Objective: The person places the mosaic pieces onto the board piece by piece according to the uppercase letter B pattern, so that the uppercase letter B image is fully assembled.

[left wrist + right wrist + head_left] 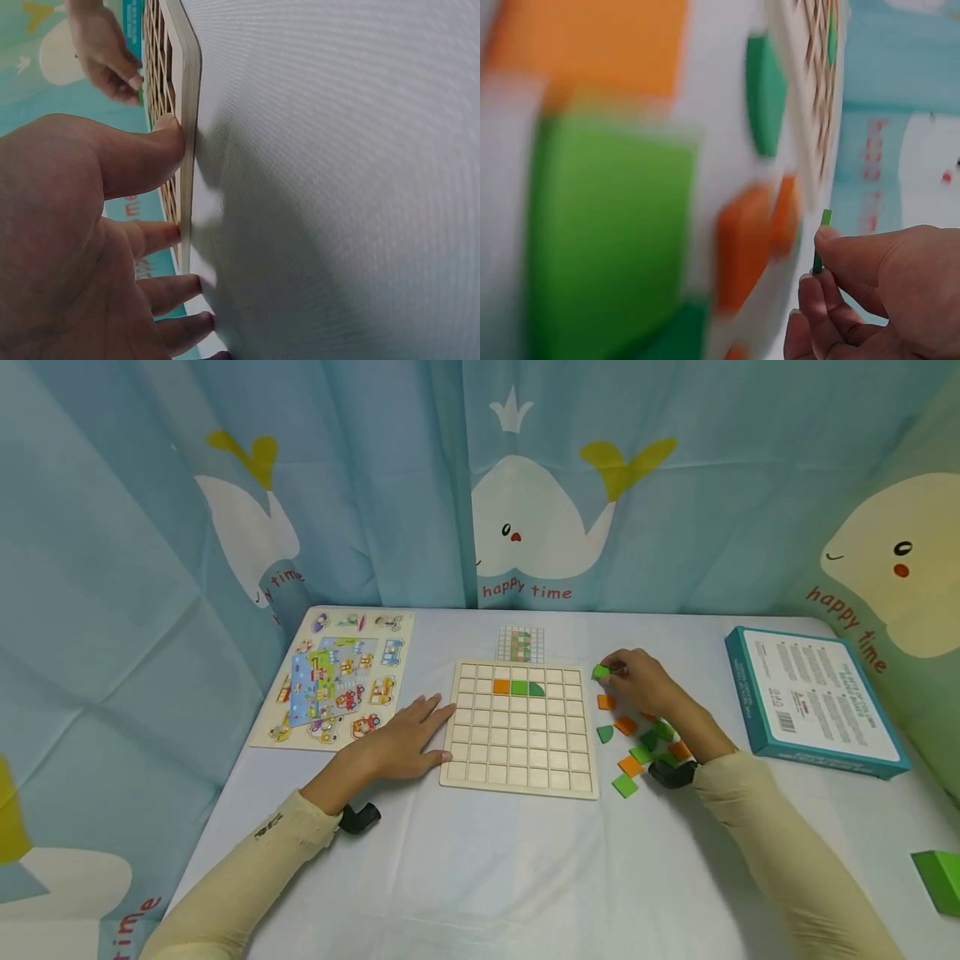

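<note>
A wooden grid board (pixel 517 760) lies mid-table, with an orange square tile (pixel 501 687), a green square tile (pixel 519 687) and a dark green quarter-round tile (pixel 536 690) set side by side in its second row. My left hand (pixel 405 739) rests at the board's left edge, its thumb and fingertips touching the rim, fingers spread. Beyond the board's upper right corner, my right hand (pixel 641 681) pinches a light green tile (pixel 601 672) between thumb and fingers; the right wrist view shows this tile (pixel 822 240) edge-on.
Loose orange, light green and dark green tiles (pixel 625 786) lie right of the board. A patterned card (pixel 521 644) sits behind it. At the left is a picture puzzle board (pixel 405 643) with a colourful sheet (pixel 315 689); a teal box (pixel 817 702) lies at the right.
</note>
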Available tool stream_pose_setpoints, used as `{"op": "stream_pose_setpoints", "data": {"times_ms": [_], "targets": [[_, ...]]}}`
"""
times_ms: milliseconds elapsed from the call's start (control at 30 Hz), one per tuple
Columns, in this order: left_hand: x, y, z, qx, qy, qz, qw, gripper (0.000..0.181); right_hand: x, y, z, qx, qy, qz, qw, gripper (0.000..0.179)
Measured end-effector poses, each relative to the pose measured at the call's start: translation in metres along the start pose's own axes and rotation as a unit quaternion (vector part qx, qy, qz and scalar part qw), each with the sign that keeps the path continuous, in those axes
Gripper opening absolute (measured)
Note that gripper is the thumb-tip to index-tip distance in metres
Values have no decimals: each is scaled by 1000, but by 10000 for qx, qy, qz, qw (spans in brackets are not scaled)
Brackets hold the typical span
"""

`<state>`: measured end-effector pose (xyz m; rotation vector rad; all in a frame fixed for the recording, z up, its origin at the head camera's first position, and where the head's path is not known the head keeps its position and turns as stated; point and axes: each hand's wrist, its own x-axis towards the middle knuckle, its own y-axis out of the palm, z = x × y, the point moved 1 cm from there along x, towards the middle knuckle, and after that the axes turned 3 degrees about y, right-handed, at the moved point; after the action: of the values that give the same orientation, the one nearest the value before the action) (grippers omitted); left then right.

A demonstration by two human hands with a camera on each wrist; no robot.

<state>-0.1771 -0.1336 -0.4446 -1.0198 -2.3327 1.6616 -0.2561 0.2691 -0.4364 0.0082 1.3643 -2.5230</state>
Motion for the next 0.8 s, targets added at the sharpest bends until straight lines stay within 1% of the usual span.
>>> {"op": "stream_pose_setpoints", "data": {"times_ms": [133,200,300,400,533,600,800], "targets": [[1,1,1,28,-17,-3,10000,80,2,11,27,194,-280,141,9993,35],[1,1,1,25,-8,-28,10000,80,2,20,41,245,-491,245,9982,34],[1,1,1,-13,-1,-47,10000,80,3,35,60,198,-770,390,9961,32],[1,0,1,-41,20,-57,10000,80,3,50,76,180,-960,486,9940,32],[1,0,1,-28,77,-70,9999,81,3,66,92,113,-1210,445,9916,26],[1,0,1,-12,98,-78,9999,81,4,72,98,-55,-1321,358,9906,22],[1,1,2,7,105,-87,9999,81,4,84,112,-550,-1464,199,9875,13]]}}
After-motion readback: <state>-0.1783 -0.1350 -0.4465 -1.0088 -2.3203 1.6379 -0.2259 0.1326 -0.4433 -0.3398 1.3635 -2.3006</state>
